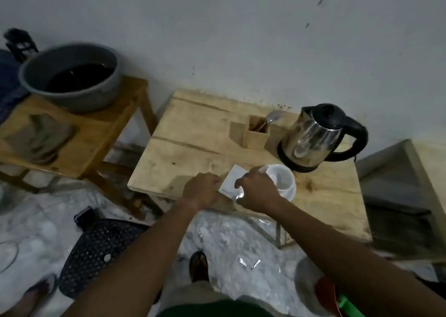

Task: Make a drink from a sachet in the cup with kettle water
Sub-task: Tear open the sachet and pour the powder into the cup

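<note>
While both hands are working at the near edge of the table [198, 133], the left hand [201, 190] is pinching one side of the white sachet [233, 180] and the right hand [257, 190] is gripping the other — probably getting ready to tear it. They are holding it just beside the white cup [283, 180], likely so the powder is going straight in. Behind stands a wooden holder [257, 135] with a spoon [272, 117] leaning in it, handy for stirring. Farther right, the kettle [316, 135] is waiting close to the cup — an easy reach for pouring.
</note>
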{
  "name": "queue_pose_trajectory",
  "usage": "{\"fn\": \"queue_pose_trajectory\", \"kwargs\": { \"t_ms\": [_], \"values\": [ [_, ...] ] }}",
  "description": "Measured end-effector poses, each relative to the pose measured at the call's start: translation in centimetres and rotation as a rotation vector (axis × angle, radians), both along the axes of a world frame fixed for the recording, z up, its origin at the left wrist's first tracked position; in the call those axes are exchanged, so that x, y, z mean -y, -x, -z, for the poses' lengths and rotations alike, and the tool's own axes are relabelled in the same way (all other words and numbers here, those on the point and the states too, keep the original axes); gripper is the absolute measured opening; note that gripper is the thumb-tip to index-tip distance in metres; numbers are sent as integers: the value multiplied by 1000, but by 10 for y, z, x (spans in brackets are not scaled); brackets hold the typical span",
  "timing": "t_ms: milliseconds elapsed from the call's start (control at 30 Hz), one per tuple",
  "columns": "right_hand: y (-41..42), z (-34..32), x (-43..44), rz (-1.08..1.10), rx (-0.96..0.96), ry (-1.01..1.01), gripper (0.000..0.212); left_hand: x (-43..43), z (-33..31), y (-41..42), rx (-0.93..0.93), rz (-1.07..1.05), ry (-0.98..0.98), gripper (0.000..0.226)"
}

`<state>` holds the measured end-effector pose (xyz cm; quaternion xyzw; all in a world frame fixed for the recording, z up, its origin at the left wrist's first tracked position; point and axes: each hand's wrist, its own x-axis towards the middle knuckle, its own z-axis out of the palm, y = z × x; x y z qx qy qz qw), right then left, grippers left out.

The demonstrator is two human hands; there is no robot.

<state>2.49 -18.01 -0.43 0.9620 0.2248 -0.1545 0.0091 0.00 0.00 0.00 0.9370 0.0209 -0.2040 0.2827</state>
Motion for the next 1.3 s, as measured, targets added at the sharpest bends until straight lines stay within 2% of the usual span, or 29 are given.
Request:
{"fn": "queue_pose_trajectory", "kwargs": {
  "t_ms": [67,200,300,433,567,700,800,900,967,1067,1133,1233,1300],
  "values": [
    [-14,17,-16,-14,-24,80,36,-11,16,-13,-9,16,18,33],
    [-26,40,-26,61,-115,118,48,-18,37,-28,-59,30,114,28],
    [-32,50,-32,25,-104,127,54,-20,47,-42,-48,43,127,10],
    [-40,52,-41,3,-83,91,49,-22,55,-54,1,109,142,15],
    [-49,42,-38,94,-66,-70,22,-29,62,-59,-35,37,339,36],
    [-55,18,-30,377,-70,-495,10,-31,45,-70,-169,-248,744,21],
    [-65,-13,-20,508,-209,-748,9,-28,28,-81,-206,-219,854,13],
    [-77,-42,-5,428,-285,-707,9,-21,16,-91,-138,-193,910,4],
    [-81,-55,1,378,-286,-613,16,-18,11,-99,-85,-230,932,11],
    [-83,-70,5,302,-245,-514,25,-12,0,-105,-67,-131,916,22],
    [-82,-77,8,282,-237,-536,22,-8,-10,-104,-62,-83,916,19],
    [-80,-86,11,318,-167,-585,23,-7,-19,-101,-40,-129,957,11],
    [-81,-91,15,434,-181,-732,19,-11,-20,-100,-20,-191,1010,11]
  ]
}}
